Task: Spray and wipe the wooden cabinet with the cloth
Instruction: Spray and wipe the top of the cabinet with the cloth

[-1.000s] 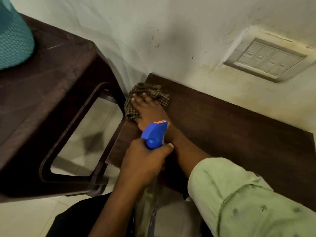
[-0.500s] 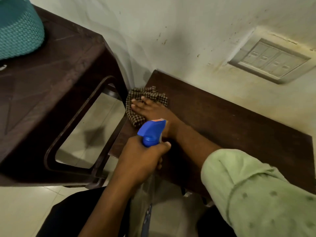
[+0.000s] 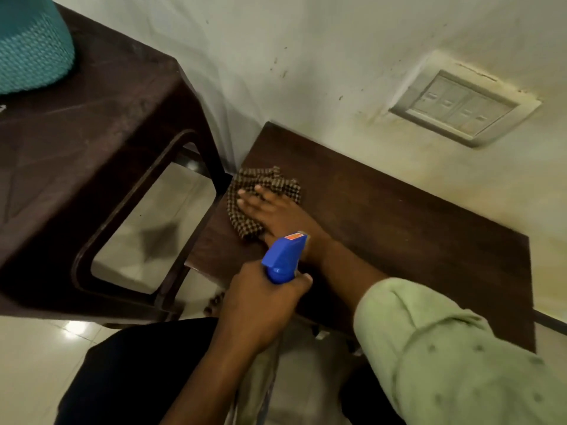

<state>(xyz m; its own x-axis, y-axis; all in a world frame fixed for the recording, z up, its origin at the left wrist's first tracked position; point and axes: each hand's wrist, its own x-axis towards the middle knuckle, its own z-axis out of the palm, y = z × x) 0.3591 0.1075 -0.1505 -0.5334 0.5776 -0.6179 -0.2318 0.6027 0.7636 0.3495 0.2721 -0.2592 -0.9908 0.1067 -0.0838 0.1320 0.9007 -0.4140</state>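
There is one brown checked cloth [image 3: 270, 179], one spray bottle [image 3: 283, 259] with a blue plastic head, one dark wooden cabinet [image 3: 399, 228], one dark brown plastic stool [image 3: 92, 142], one teal woven object [image 3: 30, 50] and one white wall plate [image 3: 463, 108] with four switches.

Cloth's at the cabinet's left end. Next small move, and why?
Probably slide the right hand and checked cloth rightward along the cabinet top: the cloth sits at its left end, most of the surface lies bare to the right, and the left hand just holds the spray bottle.
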